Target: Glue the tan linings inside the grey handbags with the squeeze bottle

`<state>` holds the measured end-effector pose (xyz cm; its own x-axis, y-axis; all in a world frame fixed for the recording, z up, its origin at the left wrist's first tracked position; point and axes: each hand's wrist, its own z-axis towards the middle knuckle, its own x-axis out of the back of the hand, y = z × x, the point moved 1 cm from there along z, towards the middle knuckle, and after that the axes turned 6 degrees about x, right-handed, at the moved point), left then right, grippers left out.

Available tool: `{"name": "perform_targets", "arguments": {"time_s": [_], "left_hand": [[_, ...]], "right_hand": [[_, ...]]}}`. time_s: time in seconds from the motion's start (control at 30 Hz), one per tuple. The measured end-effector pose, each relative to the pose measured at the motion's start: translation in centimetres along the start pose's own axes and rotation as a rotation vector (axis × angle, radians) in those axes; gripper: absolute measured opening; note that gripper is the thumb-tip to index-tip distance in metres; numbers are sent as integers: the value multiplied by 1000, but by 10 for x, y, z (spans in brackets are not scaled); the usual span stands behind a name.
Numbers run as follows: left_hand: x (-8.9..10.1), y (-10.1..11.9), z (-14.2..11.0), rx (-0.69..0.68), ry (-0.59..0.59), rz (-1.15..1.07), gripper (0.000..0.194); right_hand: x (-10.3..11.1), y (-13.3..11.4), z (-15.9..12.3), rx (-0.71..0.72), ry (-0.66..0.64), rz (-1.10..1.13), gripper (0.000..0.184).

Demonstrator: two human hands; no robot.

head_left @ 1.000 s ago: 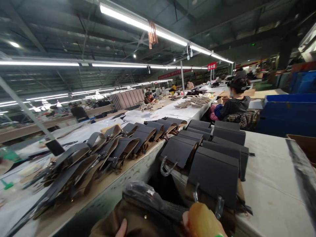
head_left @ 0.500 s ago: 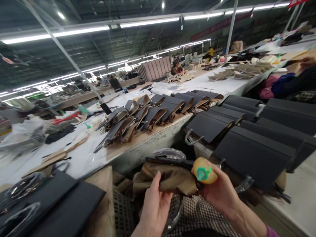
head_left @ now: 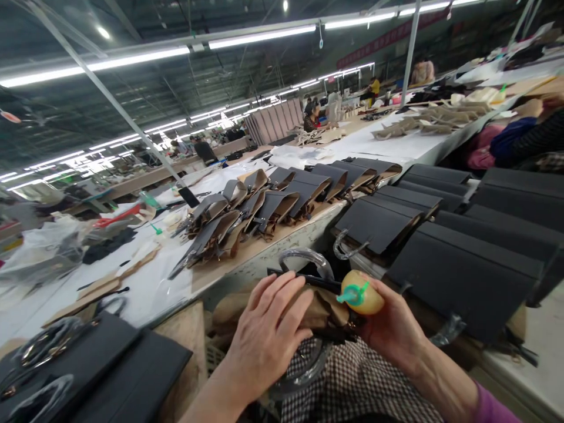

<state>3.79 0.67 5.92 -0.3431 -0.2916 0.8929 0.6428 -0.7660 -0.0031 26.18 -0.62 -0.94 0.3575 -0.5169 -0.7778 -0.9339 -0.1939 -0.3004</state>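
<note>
My right hand (head_left: 394, 326) is wrapped round a yellowish squeeze bottle (head_left: 368, 296) with a green nozzle pointing left. It is close to the right end of a handbag (head_left: 324, 308) whose brown lining bulges out under a black edge. My left hand (head_left: 273, 329) lies over the lining, back of the hand up and fingers stretched out. A plastic-wrapped handle (head_left: 308, 255) arches behind the bag; another one loops below, against checked cloth on my lap. What is under my left palm is hidden.
Black bags (head_left: 462, 270) stand in rows at the right. More folded bag pieces (head_left: 277, 205) line the table edge ahead. Flat black bags (head_left: 110, 364) lie at the left beside a wooden board (head_left: 187, 346). A co-worker's sleeve (head_left: 506, 141) shows at far right.
My left hand has turned from palm up at the lining's lower edge to palm down over it. The bottle has tipped, its nozzle swinging left. The back handle stands higher.
</note>
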Motion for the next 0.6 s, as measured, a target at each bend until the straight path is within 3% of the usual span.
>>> {"name": "perform_targets", "arguments": {"time_s": [0.1,0.2,0.33,0.47,0.6], "left_hand": [[-38,-14,17,95,-382,-104,57],[-66,-27,24,283,-606,-311,43],[-77,-38,29,338,-681,-490,23],[-67,-47,33,345,-727,-713,18],[-55,-54,35,387,-799,-914,10]], "right_hand": [[4,1,0,-9,-16,-4,23],[11,2,1,-6,-70,3,24],[17,0,6,25,-212,51,31],[12,-5,4,-31,-350,80,33],[6,-17,-6,-94,-401,-3,30]]}}
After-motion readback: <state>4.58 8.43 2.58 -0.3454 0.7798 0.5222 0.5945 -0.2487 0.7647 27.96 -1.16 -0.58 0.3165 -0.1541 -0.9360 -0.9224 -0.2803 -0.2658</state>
